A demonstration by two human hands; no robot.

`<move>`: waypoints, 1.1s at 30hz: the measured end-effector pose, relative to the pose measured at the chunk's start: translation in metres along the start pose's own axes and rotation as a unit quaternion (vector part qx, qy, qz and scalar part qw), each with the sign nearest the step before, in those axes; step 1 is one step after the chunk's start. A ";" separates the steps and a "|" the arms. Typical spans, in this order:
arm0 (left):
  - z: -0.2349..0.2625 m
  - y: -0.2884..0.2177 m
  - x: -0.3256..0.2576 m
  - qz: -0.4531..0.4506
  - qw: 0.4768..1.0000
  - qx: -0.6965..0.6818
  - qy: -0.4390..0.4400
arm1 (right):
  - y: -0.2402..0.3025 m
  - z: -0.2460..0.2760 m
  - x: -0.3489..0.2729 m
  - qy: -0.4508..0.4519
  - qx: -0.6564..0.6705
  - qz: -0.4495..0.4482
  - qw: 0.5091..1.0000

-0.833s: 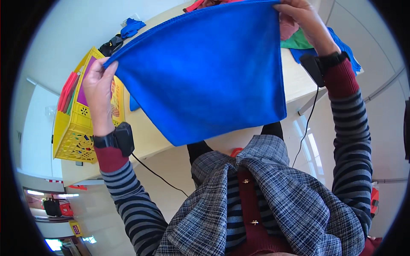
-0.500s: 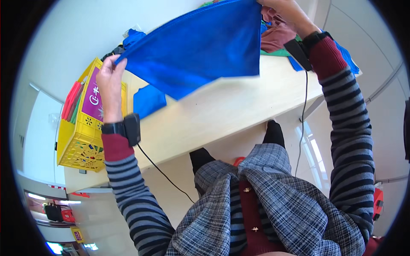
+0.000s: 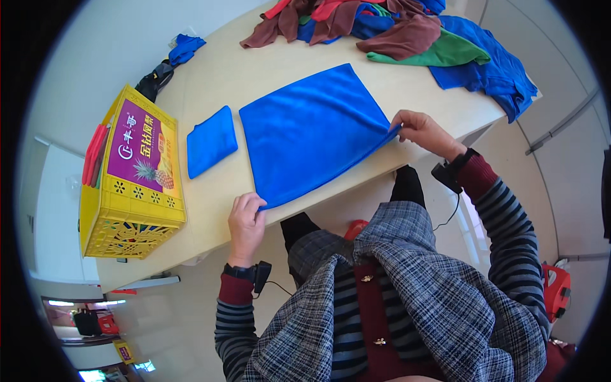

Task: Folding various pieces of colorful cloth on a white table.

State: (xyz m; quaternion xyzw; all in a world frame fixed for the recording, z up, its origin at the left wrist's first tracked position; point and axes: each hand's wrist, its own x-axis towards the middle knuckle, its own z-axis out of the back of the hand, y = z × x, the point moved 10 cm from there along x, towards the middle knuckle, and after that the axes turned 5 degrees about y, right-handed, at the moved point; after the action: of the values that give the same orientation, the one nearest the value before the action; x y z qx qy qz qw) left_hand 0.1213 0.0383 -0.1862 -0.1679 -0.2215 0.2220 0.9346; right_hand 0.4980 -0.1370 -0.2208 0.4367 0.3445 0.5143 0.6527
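A blue cloth [image 3: 305, 130] lies spread on the pale table, its near edge stretched between my two hands. My left hand [image 3: 245, 223] pinches the near left corner at the table's front edge. The near right corner is gripped by my right hand [image 3: 423, 132], which lifts it slightly. To the left of the spread cloth, apart from it, rests a smaller folded blue cloth [image 3: 212, 141].
At the left end of the table [image 3: 210, 223] stands a yellow plastic crate [image 3: 137, 229] with a purple printed panel and folded cloths inside. A heap of brown, green, red and blue cloths [image 3: 407, 39] covers the far right. A dark and blue bundle [image 3: 159, 76] lies behind the crate.
The blue cloth, held up in the air before, has come down flat onto the table. Both hands have moved toward me, still gripping its corners.
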 end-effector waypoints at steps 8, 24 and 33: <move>0.007 -0.017 -0.002 -0.016 0.996 0.042 0.072 | 0.021 -0.028 -0.036 0.113 -0.095 -0.008 0.989; -0.094 0.044 0.131 0.025 0.978 0.174 0.116 | 0.012 -0.089 0.160 0.097 -0.502 -0.045 0.858; -0.088 0.068 0.123 0.050 0.978 0.164 0.120 | -0.024 -0.023 0.174 0.037 -0.533 -0.092 0.840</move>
State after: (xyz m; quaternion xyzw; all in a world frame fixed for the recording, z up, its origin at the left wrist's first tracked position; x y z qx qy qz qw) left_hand 0.2401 0.1374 -0.2465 -0.0490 -0.0597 0.2800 0.9569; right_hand 0.5270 0.0347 -0.2520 -0.0322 0.0795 0.5722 0.8156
